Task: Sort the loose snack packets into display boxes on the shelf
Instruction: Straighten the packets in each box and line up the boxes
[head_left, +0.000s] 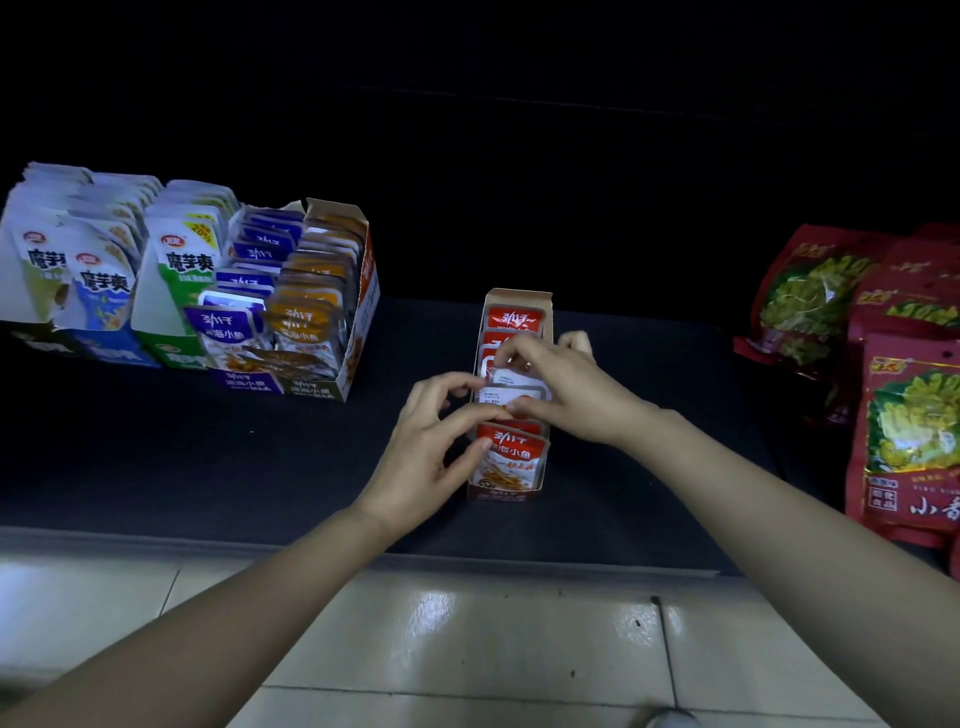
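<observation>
Pinching the near edge of a white-backed packet (515, 395) that stands in the narrow display box (503, 492) on the shelf (208, 457), the left hand (434, 447) curls at the box's left; the right hand (566, 389) pinches the neighbouring packets (505, 376) by their tops.

The left hand (431, 452) and right hand (569, 387) are bare, on bare forearms (270, 582), with a pale shoe tip (670, 719) below.

I see open shelf (156, 457) either side of the middle box (506, 493) (back too dark to judge); boxes (358, 312) block left, bags (909, 415) right.
</observation>
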